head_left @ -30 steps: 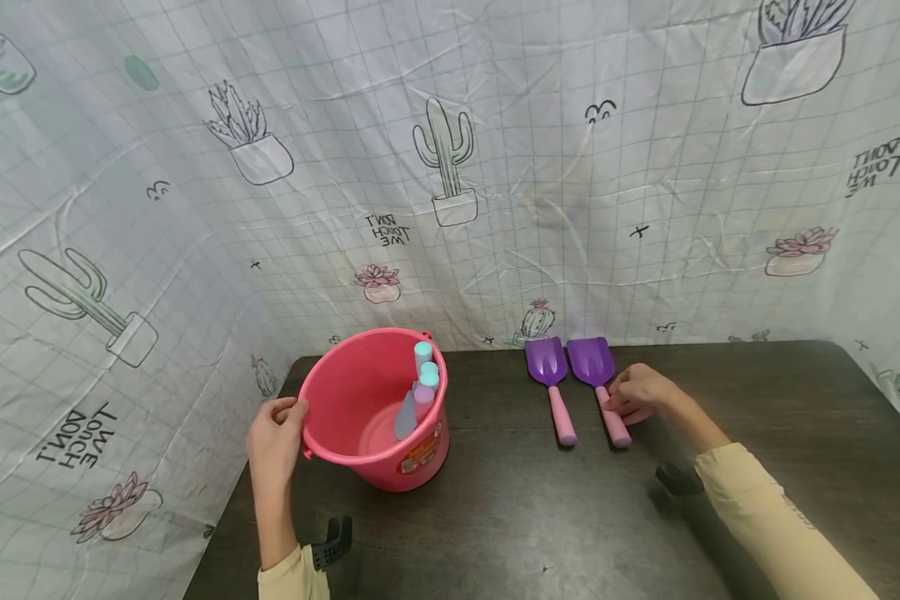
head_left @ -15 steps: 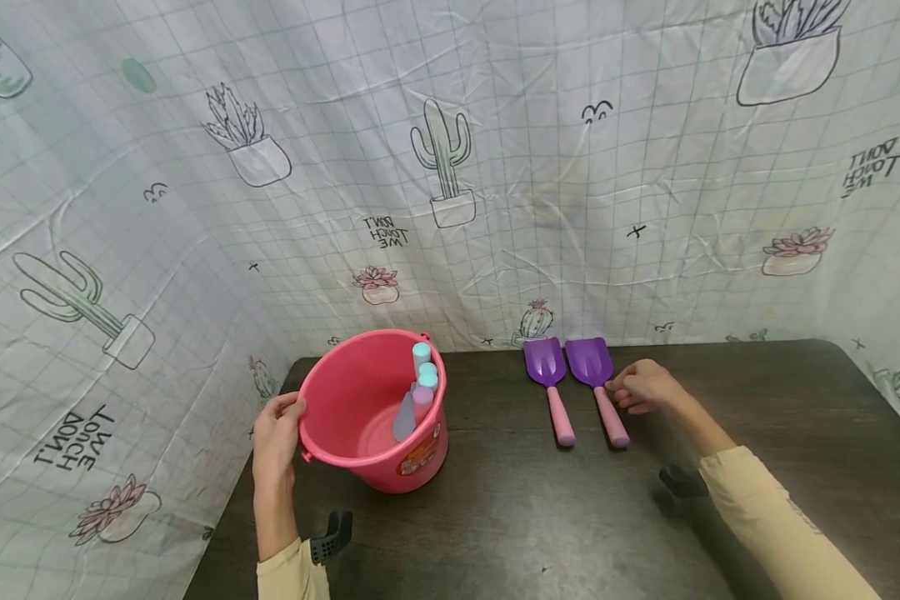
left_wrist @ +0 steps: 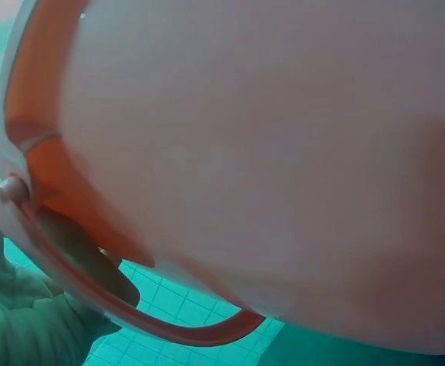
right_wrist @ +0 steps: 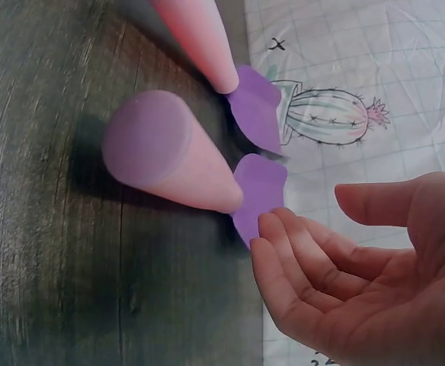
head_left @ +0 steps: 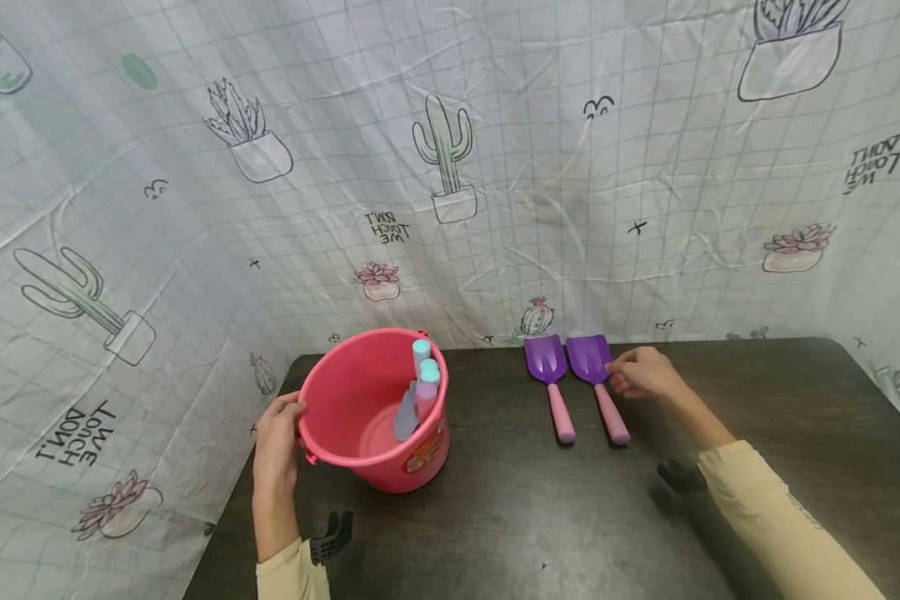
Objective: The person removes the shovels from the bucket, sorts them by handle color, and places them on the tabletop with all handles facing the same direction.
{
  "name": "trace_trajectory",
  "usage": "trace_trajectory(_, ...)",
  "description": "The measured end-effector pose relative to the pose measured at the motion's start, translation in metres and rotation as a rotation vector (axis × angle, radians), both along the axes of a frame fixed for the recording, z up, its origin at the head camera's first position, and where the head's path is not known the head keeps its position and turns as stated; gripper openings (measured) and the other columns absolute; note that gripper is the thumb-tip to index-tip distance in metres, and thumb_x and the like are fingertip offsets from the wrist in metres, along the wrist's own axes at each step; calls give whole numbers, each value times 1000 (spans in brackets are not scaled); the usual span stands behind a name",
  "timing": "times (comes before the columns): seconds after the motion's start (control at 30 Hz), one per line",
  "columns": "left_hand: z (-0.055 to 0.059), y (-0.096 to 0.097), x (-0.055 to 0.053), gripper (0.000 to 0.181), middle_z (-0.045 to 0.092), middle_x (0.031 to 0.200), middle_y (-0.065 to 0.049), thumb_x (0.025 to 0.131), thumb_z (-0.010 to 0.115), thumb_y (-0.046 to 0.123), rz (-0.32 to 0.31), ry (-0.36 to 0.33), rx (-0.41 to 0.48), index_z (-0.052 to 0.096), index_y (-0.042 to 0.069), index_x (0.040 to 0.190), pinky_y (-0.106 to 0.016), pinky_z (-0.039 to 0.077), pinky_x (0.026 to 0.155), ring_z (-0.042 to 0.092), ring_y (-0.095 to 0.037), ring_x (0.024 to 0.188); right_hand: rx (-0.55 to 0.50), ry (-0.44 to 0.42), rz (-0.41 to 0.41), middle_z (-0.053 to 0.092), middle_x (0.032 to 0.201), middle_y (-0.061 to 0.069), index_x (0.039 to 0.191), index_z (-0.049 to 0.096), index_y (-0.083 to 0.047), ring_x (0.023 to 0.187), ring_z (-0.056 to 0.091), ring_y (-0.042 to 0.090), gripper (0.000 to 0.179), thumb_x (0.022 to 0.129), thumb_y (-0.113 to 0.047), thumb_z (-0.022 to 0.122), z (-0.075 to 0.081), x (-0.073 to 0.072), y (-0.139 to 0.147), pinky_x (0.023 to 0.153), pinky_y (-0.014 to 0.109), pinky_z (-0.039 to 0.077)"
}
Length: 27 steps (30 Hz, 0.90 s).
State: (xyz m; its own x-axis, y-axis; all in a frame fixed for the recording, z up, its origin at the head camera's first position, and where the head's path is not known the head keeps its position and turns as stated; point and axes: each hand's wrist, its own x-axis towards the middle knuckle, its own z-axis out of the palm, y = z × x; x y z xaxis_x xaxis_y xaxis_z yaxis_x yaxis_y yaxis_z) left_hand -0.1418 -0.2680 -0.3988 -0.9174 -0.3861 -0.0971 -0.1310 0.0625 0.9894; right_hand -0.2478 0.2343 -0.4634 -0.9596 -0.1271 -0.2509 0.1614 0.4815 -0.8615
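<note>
At left on the table [head_left: 525, 517] stands a pink bucket [head_left: 386, 473]. My left hand [head_left: 273, 446] grips the left side of its rim. In the left wrist view the bucket's bail handle [left_wrist: 200, 334] crosses in front of that hand [left_wrist: 24, 320]. Two toy shovels with purple blades and pink handles lie side by side against the cloth, the left shovel [head_left: 558, 408] and the right shovel [head_left: 611, 412]. My right hand [head_left: 645, 372] hovers beside the right shovel's blade, holding nothing. From the right wrist camera, its thumb is apart from the loosely bent fingers [right_wrist: 283, 282].
Inside the bucket, several tools with teal and purple handle ends [head_left: 426, 392] lean on the right wall, one with a grey blade [head_left: 405, 421]. A white cactus-print cloth [head_left: 540, 208] hangs behind and left of the table.
My right hand has let go of the right shovel's handle and moved up alongside its blade. My left hand stays at the bucket rim. The shovels have not moved.
</note>
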Motion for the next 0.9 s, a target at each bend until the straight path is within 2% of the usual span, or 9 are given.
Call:
trace_trajectory(0.1,-2,0,0,33,54,92,-11,100,43,18,-1,-1,21,46,-3,125,-19,45,45,53,-10,57,-13,19,3,67,81,10,109,59,15,71,62,14,33,94,-14,54,3,2,-2,72,38,57)
trace_trajectory(0.3,-6,0,0,37,54,74,-6,100,48,30,-7,9,48,46,-1,120,-21,42,39,44,-8,44,-2,62,39,67,85,13,110,58,15,74,64,17,34,96,-15,51,13,8,-8,73,39,57)
trace_trajectory(0.63,-5,-2,1,36,57,88,-12,101,45,25,-26,-9,42,42,-5,122,-21,46,42,53,-10,51,18,124,96,68,88,9,116,57,14,80,66,17,37,97,-17,50,36,18,-23,75,37,56)
trace_trajectory(0.77,-3,-2,2,35,58,82,-9,102,43,22,-41,-11,75,41,-7,122,-22,48,41,55,-10,49,45,166,123,68,88,9,111,60,13,77,65,15,34,97,-17,51,44,22,-30,71,33,57)
trace_trajectory(0.9,-3,-3,4,31,57,75,-7,102,42,19,-48,4,115,42,-7,119,-21,48,42,52,-8,44,61,189,133,63,80,8,101,62,9,70,59,14,29,97,-17,51,50,25,-36,65,27,54)
